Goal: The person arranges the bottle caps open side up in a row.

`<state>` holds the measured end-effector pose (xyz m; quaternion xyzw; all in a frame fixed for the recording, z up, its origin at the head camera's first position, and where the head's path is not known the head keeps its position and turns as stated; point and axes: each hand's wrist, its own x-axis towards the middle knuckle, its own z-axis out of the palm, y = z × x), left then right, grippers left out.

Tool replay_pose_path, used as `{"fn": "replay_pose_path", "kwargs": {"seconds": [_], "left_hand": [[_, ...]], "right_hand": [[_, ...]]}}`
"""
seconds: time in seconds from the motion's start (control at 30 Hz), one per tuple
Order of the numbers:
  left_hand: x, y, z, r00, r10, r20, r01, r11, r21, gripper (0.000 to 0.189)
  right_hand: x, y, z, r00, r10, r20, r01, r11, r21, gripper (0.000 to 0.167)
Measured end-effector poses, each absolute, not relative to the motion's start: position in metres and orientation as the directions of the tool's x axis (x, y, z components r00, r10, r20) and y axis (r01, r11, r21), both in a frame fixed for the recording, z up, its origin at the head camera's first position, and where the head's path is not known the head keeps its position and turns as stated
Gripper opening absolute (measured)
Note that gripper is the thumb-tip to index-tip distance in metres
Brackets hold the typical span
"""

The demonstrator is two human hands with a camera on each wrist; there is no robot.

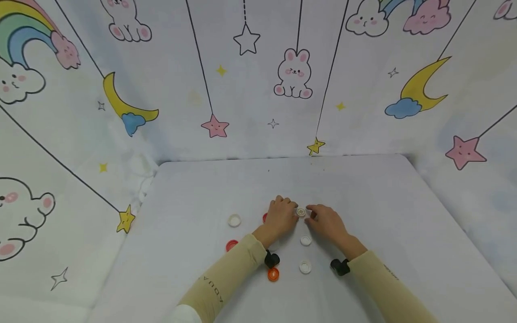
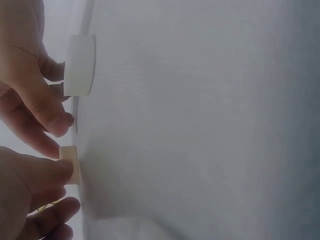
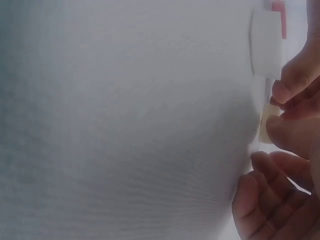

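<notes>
A small cream cap [image 1: 301, 212] with a ring pattern on top sits between my two hands. My left hand [image 1: 280, 216] pinches its left side; in the left wrist view the left thumb lies over the cap [image 2: 69, 165]. My right hand [image 1: 329, 224] meets it from the right with curled index finger and thumb; in the right wrist view the right thumb covers part of the cap [image 3: 264, 125]. A white cap [image 1: 305, 241] lies just nearer than the hands. Beside the left hand, a red cap [image 1: 265, 218] is mostly hidden.
Another white cap [image 1: 305, 267] and an orange cap [image 1: 273, 274] lie nearer on the white table [image 1: 194, 188]. To the left are a pale ring-like cap [image 1: 234, 220] and a red cap [image 1: 232, 245] partly behind the left sleeve. A cartoon-print cloth [image 1: 258, 98] stands behind.
</notes>
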<state>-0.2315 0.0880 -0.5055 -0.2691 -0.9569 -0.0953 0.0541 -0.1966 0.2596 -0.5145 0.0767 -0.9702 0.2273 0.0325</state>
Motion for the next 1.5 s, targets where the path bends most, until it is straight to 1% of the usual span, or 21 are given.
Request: {"fn": "replay_pose_path", "kwargs": {"seconds": [0.23, 0.6, 0.83, 1.13, 1.3, 1.5], "left_hand": [[-0.238, 0.093, -0.519, -0.86, 0.494, 0.127, 0.509, 0.842, 0.176, 0.03], [-0.239, 0.095, -0.517, -0.853, 0.5, 0.153, 0.522, 0.832, 0.19, 0.02], [-0.237, 0.095, -0.515, -0.85, 0.507, 0.141, 0.526, 0.823, 0.214, 0.023], [-0.234, 0.094, -0.511, -0.845, 0.509, 0.16, 0.534, 0.813, 0.231, 0.021], [-0.23, 0.093, -0.505, -0.832, 0.521, 0.189, 0.554, 0.792, 0.258, 0.019], [-0.226, 0.092, -0.502, -0.83, 0.528, 0.181, 0.558, 0.77, 0.309, 0.025]], "right_hand": [[-0.198, 0.258, -0.515, -0.982, -0.144, 0.122, -0.183, 0.886, -0.427, 0.037], [-0.202, 0.255, -0.518, -0.982, -0.138, 0.128, -0.18, 0.891, -0.416, 0.029], [-0.2, 0.253, -0.517, -0.981, -0.128, 0.143, -0.178, 0.884, -0.433, 0.026], [-0.196, 0.252, -0.51, -0.986, -0.117, 0.116, -0.158, 0.877, -0.455, 0.028], [-0.193, 0.254, -0.506, -0.982, -0.13, 0.14, -0.178, 0.884, -0.431, 0.025], [-0.188, 0.254, -0.5, -0.978, -0.142, 0.151, -0.195, 0.876, -0.441, 0.026]]}}
